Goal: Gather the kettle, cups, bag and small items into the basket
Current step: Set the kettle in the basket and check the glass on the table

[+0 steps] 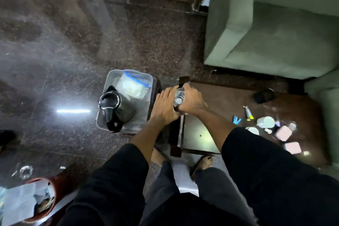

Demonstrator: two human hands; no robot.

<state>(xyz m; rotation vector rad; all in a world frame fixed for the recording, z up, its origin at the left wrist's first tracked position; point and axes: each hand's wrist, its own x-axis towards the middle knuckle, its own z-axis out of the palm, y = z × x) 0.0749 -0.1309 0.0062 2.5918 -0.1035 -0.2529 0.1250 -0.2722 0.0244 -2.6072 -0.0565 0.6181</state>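
At table (211,97) edge, both hands grip clear cups (179,97); no legible txt.

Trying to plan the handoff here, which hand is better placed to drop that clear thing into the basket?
Probably the left hand: it grips the clear item on the side facing the basket, which stands to its left. The right hand would have to cross over.

dark wooden table (229,97), cups (266,122), pink boxes (284,133)
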